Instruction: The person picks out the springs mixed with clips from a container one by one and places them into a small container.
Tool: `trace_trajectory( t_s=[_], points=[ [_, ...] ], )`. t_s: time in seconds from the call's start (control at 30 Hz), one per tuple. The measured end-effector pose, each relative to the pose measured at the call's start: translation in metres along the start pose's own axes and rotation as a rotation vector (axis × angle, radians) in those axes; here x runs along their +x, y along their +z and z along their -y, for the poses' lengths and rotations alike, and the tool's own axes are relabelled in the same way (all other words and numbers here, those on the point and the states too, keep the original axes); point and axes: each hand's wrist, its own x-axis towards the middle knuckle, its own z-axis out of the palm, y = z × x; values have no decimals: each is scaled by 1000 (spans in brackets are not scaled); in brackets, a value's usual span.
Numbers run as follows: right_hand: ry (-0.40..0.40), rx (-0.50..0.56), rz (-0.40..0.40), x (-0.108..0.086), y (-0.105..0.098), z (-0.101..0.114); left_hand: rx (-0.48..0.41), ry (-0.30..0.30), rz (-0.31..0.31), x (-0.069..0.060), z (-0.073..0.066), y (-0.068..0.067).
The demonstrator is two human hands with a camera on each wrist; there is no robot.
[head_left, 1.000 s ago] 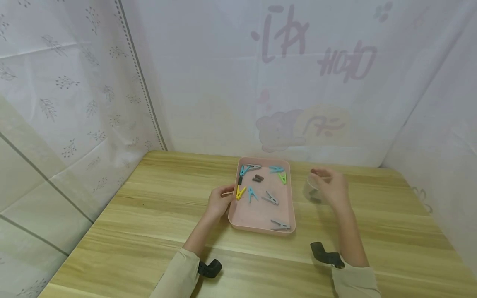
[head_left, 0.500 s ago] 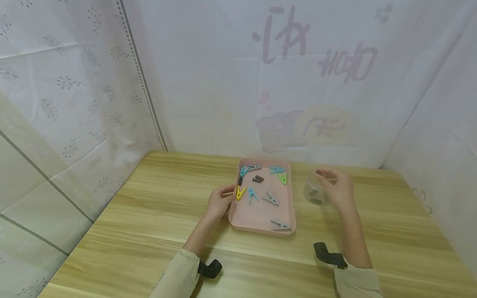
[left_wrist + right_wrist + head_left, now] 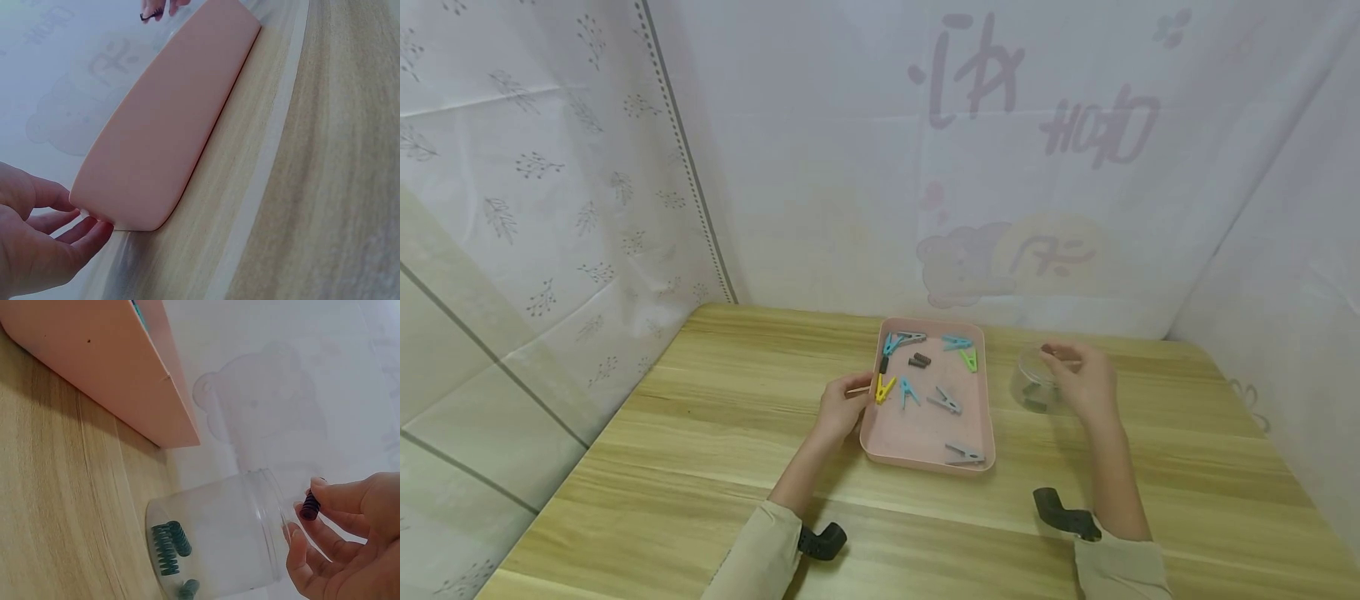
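My right hand point(image 3: 1084, 383) pinches a small dark coil spring point(image 3: 310, 506) between thumb and fingers at the mouth of a clear plastic jar point(image 3: 1032, 375). Several dark green springs point(image 3: 166, 549) lie at the bottom of that jar. Fingers of my left hand point(image 3: 841, 408) touch the outer left wall of a pink tray point(image 3: 910, 437). In the tray lie two dark springs point(image 3: 919, 360) and several plastic clothespins, among them a yellow clothespin point(image 3: 884, 388), a green clothespin point(image 3: 969, 360) and a grey clothespin point(image 3: 966, 454).
The wooden table point(image 3: 715, 433) carries the tray and the jar, with the jar to the tray's right. Behind the table hangs a pale printed curtain point(image 3: 820, 167). Black curved mounts point(image 3: 823, 542) are on both wrists.
My right hand has drawn slightly to the right over the jar with the spring, and more of the jar shows. The left hand and the tray stay where they were.
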Motion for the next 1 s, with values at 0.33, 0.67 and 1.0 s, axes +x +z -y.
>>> trace_trajectory(
  t_s=[0.33,0.67,1.0],
  points=[
    [3,-5,16,0,1,-6,4,4,0,0,0,0],
    [-12,-32,12,0,3,-6,-3,8,-3,0,0,0],
    [2,-24,16,1,3,-10,-5,18,4,0,0,1]
  ],
)
